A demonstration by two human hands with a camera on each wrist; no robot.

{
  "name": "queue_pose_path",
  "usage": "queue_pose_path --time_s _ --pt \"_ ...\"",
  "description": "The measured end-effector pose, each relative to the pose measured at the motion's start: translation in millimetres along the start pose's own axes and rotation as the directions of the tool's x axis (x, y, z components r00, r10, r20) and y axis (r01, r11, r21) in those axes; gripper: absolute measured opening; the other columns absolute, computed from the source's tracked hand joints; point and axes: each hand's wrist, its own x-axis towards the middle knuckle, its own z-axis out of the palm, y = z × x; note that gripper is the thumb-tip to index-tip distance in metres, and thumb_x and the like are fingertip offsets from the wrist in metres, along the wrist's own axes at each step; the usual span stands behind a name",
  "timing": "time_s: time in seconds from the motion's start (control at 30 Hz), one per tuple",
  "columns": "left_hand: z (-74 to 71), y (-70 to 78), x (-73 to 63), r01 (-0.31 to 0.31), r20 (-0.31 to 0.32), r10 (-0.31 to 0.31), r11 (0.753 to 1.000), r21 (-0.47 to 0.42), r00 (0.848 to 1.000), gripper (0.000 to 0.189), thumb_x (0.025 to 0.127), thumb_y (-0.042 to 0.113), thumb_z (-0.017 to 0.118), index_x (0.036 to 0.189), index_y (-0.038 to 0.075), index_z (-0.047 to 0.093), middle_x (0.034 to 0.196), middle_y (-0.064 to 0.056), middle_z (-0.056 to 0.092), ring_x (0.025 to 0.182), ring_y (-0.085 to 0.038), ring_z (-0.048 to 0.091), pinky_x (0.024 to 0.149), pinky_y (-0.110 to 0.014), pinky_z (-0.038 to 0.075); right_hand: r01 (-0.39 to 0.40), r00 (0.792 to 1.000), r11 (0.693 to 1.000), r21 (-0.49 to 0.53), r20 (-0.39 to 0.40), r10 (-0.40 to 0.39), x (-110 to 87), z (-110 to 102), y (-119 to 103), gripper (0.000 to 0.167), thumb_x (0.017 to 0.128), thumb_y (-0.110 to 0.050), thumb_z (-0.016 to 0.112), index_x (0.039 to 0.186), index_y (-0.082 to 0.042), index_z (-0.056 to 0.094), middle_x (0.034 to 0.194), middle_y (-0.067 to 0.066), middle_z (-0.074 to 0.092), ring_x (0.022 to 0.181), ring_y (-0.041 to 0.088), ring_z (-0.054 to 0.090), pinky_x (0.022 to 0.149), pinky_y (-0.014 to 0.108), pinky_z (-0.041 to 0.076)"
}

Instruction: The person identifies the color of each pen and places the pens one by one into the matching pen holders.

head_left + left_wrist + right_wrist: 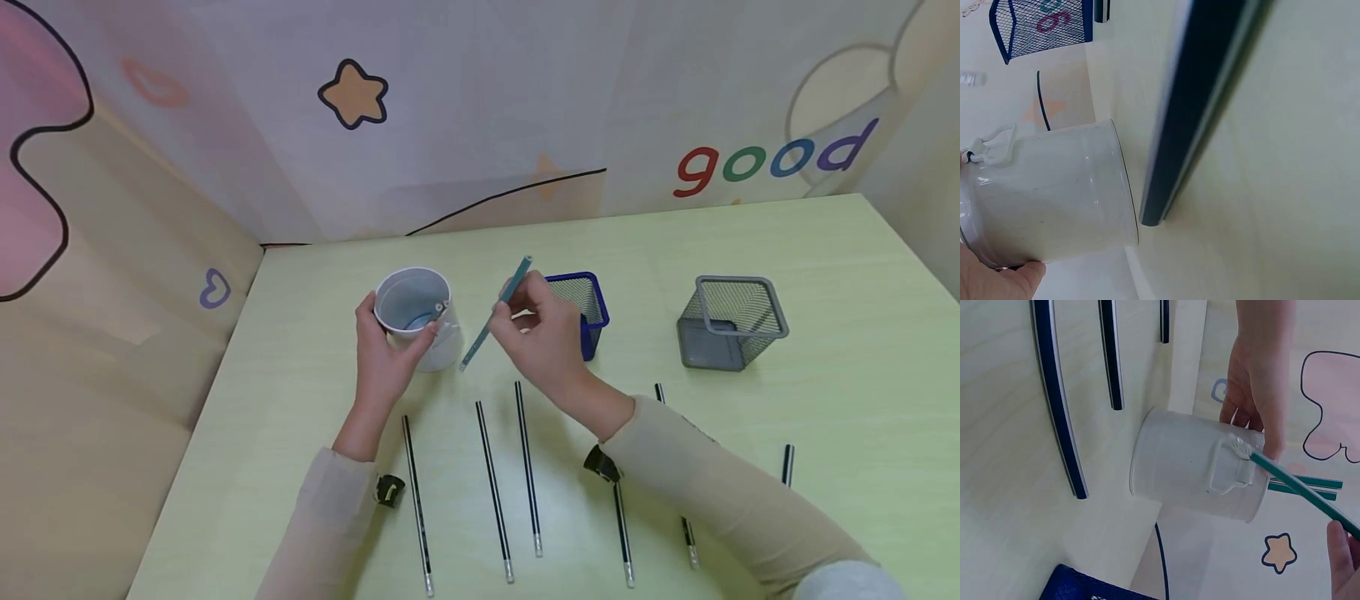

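My left hand [386,358] grips a white cylindrical bucket [438,346] at its upper part, with the thumb at the rim. The bucket stands on the table with its small side handle [1225,469] visible in the right wrist view. Two green pencils [1310,488] stick out of its mouth. Close on the right, my right hand [547,333] pinches another green pencil [495,315] and holds it slanted in the air. Its lower tip points down beside the bucket's wall, outside the opening. A blue mesh holder [596,308] stands behind my right hand, partly hidden by it.
Several black striped pencils [492,492] lie on the pale green table [225,500] in front of the bucket, some partly covered by my right sleeve. A grey mesh holder [731,329] stands farther right. A decorated wall [487,108] closes off the back.
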Motion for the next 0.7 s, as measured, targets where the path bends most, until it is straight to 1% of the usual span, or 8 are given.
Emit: queue_pose_path --time_s 0.1,0.23,0.33,0.5,0.57,0.7 --pt "0.0 0.5 0.3 0.006 0.005 -0.006 1.000 0.003 1.000 0.087 0.082 0.029 0.074 0.146 0.010 0.018 0.145 -0.009 0.031 0.134 -0.024 0.034 0.112 -0.043 0.033 0.044 0.998 0.999 0.015 -0.048 -0.044 5.3 -2 -2 0.009 0.082 0.004 0.058 0.090 0.007 0.055 0.080 0.017 0.063 0.070 0.025 0.063 0.063 0.013 0.052" --pt "0.4 1.2 0.6 0.008 0.008 -0.008 1.000 0.001 1.000 0.087 0.082 0.029 0.074 0.146 0.011 0.018 0.145 -0.009 0.032 0.134 -0.024 0.034 0.112 -0.043 0.033 0.073 0.994 0.997 0.035 -0.083 -0.070 13.1 -3 -4 0.010 0.082 0.003 0.058 0.091 0.008 0.055 0.081 0.018 0.063 0.071 0.026 0.064 0.065 0.014 0.053" --pt "0.1 1.5 0.1 0.018 0.007 -0.018 1.000 0.002 1.000 0.087 0.082 0.029 0.074 0.146 0.011 0.018 0.146 -0.009 0.031 0.134 -0.024 0.034 0.112 -0.043 0.033 0.076 0.993 0.996 0.042 -0.095 -0.072 16.6 -3 -3 0.010 0.083 0.003 0.057 0.091 0.008 0.055 0.080 0.019 0.063 0.071 0.027 0.065 0.066 0.015 0.053" --pt "-0.5 1.3 -0.7 0.032 0.008 -0.032 0.999 0.003 0.999 0.087 0.082 0.030 0.074 0.146 0.011 0.017 0.146 -0.009 0.031 0.135 -0.024 0.034 0.112 -0.044 0.032 0.054 0.991 0.997 0.046 -0.124 -0.048 18.2 -2 -1 0.010 0.082 0.006 0.059 0.092 0.007 0.055 0.082 0.020 0.065 0.072 0.027 0.065 0.068 0.015 0.054" --pt "-0.8 1.2 -0.6 0.027 0.006 -0.027 1.000 0.002 1.000 0.087 0.082 0.029 0.074 0.146 0.011 0.018 0.146 -0.009 0.031 0.134 -0.025 0.034 0.112 -0.044 0.032 0.057 0.989 0.997 0.056 -0.136 -0.049 18.8 -1 -1 0.010 0.082 0.006 0.059 0.092 0.007 0.055 0.082 0.020 0.066 0.072 0.024 0.065 0.068 0.016 0.054" --pt "-0.8 1.3 -0.3 0.019 0.001 -0.019 1.000 -0.005 1.000 0.087 0.081 0.029 0.074 0.145 0.010 0.019 0.145 -0.010 0.032 0.133 -0.025 0.035 0.111 -0.044 0.033 0.080 0.986 0.992 0.098 -0.152 -0.065 20.3 0 -2 0.010 0.082 0.008 0.057 0.091 0.008 0.055 0.082 0.022 0.065 0.072 0.011 0.063 0.069 0.017 0.055"
